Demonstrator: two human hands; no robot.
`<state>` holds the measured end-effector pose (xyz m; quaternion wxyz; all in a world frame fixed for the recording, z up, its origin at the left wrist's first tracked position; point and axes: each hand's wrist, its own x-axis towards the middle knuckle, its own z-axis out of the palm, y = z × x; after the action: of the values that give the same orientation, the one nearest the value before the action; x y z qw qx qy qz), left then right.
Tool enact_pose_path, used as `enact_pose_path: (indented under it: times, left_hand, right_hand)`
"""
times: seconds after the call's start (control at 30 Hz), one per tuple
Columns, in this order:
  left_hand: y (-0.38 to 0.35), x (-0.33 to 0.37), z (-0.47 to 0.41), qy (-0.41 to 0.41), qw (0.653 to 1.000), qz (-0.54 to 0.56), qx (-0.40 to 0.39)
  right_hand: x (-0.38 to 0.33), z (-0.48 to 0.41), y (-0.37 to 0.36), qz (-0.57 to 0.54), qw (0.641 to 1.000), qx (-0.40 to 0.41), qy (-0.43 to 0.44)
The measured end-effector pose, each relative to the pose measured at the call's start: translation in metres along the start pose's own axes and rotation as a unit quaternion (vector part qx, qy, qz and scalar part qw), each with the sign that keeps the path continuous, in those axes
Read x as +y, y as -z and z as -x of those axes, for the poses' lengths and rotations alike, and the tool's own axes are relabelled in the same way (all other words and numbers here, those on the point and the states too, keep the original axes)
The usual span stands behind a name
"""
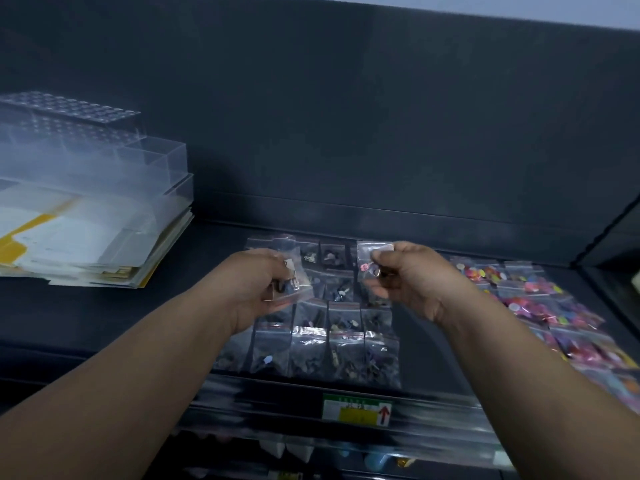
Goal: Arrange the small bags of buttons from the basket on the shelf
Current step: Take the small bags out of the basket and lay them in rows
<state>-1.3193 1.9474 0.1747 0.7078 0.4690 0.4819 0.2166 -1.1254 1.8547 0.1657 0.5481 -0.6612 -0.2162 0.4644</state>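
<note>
Head view, looking down at a dark shelf [131,320] with a dark back panel [346,126].

Left hand [258,285]: fingers curled round a small clear zip bag [298,284] with dark buttons and a small white tag inside. The bag is held above the shelf, over the left part of the laid-out bags.

Right hand [412,278]: thumb and fingers pinch a second small zip bag [370,261] near its top. It hangs roughly upright, with a pink button and a metal ring-like piece visible inside. It is held above the back rows, just right of the left-hand bag. The two bags are apart, not touching.

Below the hands, rows of small bags with dark buttons [322,348] lie flat on the shelf in a rough grid, edges touching or overlapping. To their right, a batch of bags with bright pink and multicolour buttons [540,299] lies along the right side of the shelf, separated from the dark grid by a bare strip.

Far left on the shelf: stacked clear plastic boxes [104,161] sit on a pile of white and yellow papers [83,251], well apart from the bags.

On the front edge of the shelf, a green-yellow label with a red arrow [356,408]; its text is too blurred to read. Lower shelf contents are blurred.
</note>
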Motion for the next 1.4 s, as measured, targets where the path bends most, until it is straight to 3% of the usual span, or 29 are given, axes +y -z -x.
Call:
enact_pose_path:
  times: [0.17, 0.37, 0.9, 1.4]
  left_hand:
    - [-0.016, -0.001, -0.004, -0.018, 0.999, -0.037, 0.013]
    - [-0.032, 0.0, -0.007, -0.016, 0.999, -0.03, 0.016]
    - [-0.068, 0.004, -0.017, 0.001, 1.0, 0.001, 0.015]
    - [-0.066, 0.029, -0.026, -0.053, 0.987, 0.068, 0.134]
  right_hand:
    - [0.014, -0.011, 0.022, 0.058, 0.997, 0.051, 0.017]
    - [0.022, -0.014, 0.039, 0.038, 0.997, 0.071, -0.009]
    - [0.012, -0.024, 0.048, -0.016, 0.998, -0.012, -0.053]
    - [-0.015, -0.051, 0.049, 0.029, 0.997, -0.069, -0.028]
